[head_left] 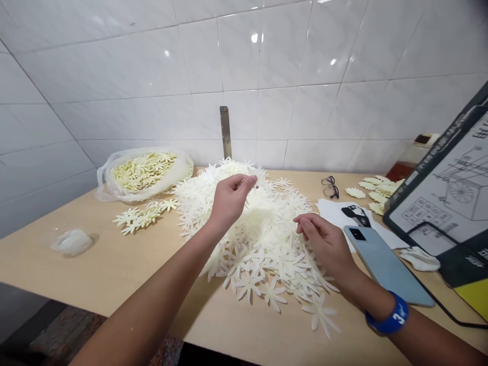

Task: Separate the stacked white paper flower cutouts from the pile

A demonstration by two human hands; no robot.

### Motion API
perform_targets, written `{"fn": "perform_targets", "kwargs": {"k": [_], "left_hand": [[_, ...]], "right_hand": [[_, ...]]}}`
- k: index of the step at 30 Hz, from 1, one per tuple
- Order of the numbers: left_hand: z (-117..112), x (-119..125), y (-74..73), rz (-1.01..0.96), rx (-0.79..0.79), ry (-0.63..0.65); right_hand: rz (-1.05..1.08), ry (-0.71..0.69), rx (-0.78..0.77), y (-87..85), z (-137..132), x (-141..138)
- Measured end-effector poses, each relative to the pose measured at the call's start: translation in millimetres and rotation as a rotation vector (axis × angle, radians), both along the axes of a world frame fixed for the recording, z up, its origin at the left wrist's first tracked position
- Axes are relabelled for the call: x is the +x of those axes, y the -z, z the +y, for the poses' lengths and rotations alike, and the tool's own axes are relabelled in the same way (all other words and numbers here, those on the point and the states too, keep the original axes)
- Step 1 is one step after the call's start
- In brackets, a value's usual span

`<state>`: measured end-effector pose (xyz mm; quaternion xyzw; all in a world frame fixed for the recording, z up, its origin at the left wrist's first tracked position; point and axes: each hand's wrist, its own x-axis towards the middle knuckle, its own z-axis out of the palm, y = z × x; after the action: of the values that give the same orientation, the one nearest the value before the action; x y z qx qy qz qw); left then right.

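Observation:
A big heap of white flower-shaped cutouts [267, 249] with long petals lies in the middle of the table. Over the heap's back part I hold up my left hand [231, 199], its thumb and forefinger pinched together. A small thin thing may be between these fingertips, but it is too small to name. At the heap's right edge is my right hand [324, 239], with a blue wristband [389, 315] on the wrist. Its fingers are curled and pressed to the thumb; what they hold, if anything, is hidden.
A plastic bag [109, 185] of yellowish cutouts stands back left, near a crumpled clear bag [73, 242]. On the right lie a light blue phone [392, 269], glasses [330, 188] and oval scalloped pieces [355, 193], beside a printed box [450, 188] and a bottle [406, 160]. A tiled wall [274, 117] rises behind.

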<state>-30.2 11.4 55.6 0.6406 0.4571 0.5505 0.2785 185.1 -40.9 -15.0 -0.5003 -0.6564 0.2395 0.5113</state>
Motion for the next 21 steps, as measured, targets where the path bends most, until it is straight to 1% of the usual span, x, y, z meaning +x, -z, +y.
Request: {"fn": "perform_targets", "kwargs": {"k": [2, 5, 7, 9, 10, 11, 13, 15, 16, 17, 18, 19, 20, 21], "left_hand": [[2, 0, -8.1, 0.139, -0.004, 0.032], [9, 0, -19.4, 0.468, -0.074, 0.051], [12, -6, -26.9, 0.664, -0.13, 0.057], [9, -22, -31.0, 0.755, -0.151, 0.05], [6, -34, -30.0, 0.764, -0.133, 0.012], [1, -49, -26.3, 0.763, -0.091, -0.064], [-10, -88, -9.8, 0.753, 0.01, -0.299], [-19, -133, 15.6, 0.81, 0.062, -0.562], [-22, -155, 29.5, 0.849, 0.02, -0.66], [-25, -176, 43.0, 0.864, -0.068, -0.722], [-27, -193, 55.2, 0.856, -0.175, -0.741], [-28, -207, 65.7, 0.856, -0.267, -0.699], [-29, -216, 74.0, 0.858, -0.281, -0.672], [-30, -223, 80.2, 0.851, -0.266, -0.682]], "right_hand": [[0.01, -0.002, 0.006, 1.9, 0, 0], [0.034, 0.001, -0.001, 2.9, -1, -1], [0.053, 0.014, -0.013, 3.1, -1, -1], [0.065, 0.034, -0.024, 3.5, -2, -1], [0.07, 0.042, -0.028, 3.9, -2, -1], [0.076, 0.044, -0.032, 4.4, -1, -1], [0.087, 0.039, -0.036, 5.3, -1, 0], [0.099, 0.028, -0.037, 5.9, 0, 1], [0.102, 0.025, -0.036, 6.0, 0, 1], [0.103, 0.026, -0.033, 6.1, 0, 2], [0.101, 0.03, -0.031, 6.2, 1, 3], [0.094, 0.036, -0.031, 6.5, 2, 3], [0.086, 0.043, -0.033, 6.8, 2, 4], [0.08, 0.05, -0.041, 7.4, 3, 5]]}}
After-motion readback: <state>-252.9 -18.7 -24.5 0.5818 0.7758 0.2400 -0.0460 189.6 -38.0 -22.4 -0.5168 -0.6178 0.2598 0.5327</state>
